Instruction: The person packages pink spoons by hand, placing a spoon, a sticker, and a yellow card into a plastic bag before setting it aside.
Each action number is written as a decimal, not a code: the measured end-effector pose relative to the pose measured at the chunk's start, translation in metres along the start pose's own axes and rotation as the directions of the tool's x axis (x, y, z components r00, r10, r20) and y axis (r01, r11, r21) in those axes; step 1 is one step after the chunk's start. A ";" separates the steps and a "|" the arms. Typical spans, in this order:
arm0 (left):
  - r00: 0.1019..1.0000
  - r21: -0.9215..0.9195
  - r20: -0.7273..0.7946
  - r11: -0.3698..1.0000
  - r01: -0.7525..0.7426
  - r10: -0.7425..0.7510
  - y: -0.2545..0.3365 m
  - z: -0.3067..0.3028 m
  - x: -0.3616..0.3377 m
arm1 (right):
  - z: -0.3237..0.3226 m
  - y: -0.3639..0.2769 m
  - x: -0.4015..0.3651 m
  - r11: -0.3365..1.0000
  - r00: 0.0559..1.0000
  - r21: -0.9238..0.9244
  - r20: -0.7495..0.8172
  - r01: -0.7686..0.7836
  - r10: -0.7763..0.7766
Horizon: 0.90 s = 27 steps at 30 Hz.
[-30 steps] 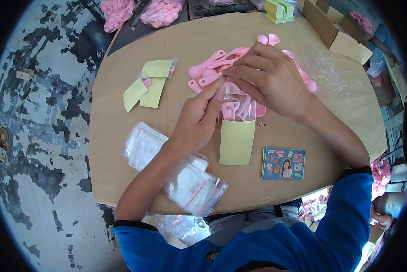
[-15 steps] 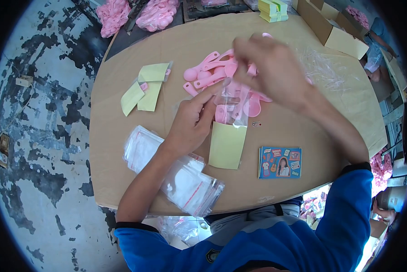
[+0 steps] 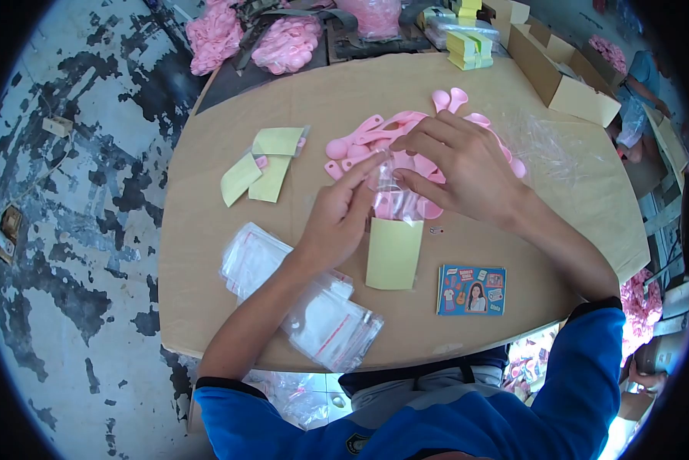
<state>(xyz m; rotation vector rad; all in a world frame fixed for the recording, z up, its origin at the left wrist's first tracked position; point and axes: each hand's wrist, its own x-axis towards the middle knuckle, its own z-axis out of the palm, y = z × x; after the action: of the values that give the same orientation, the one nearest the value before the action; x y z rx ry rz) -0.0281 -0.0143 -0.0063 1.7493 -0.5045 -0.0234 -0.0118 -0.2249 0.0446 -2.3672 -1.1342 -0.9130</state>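
My left hand, at the centre of the frame, pinches the upper left edge of a clear bag between thumb and forefinger, probably to steady it. My right hand, just right of and above it, arches over the bag's top with thumb and forefinger parted; whether the thumb touches the film I cannot tell. Pink pieces show through the bag's upper half, and a yellow card covers its lower half, perhaps as a backing. Both forearms rise from the lower corners and converge, the left wrist nearly straight, the right elbow bent outward at the bench's edge.

Directly beyond my fingers lies a loose heap of pink spoons, presumably placed there for short reaches. At upper left of centre, three carded packets overlap, set apart from the heap. Clear resealable bags fan out beneath my left forearm at lower left of centre, seemingly within easy reach. A stack of blue printed cards sits squared at lower right of centre. Along the top are a banded yellow bundle and, at upper right, an open cardboard box.
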 end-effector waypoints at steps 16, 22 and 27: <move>0.997 0.263 0.072 0.964 -0.038 0.020 0.014 -0.003 -0.001 | 0.020 0.004 0.008 0.979 0.992 0.162 0.003 -0.125 0.126; 0.981 -0.309 0.067 0.931 0.193 -0.181 0.014 0.000 0.005 | -0.049 0.021 0.021 0.765 0.941 0.555 0.120 -0.327 0.315; 0.968 -0.389 0.079 0.887 0.248 -0.236 0.004 -0.012 0.008 | -0.147 0.074 -0.017 0.388 0.906 0.874 0.383 -0.293 -0.178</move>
<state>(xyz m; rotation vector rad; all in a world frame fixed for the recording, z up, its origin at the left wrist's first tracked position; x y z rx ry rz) -0.0184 -0.0064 0.0029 1.4020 -0.2734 -0.3104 -0.0194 -0.3626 0.1360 -1.5691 -1.2162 0.3495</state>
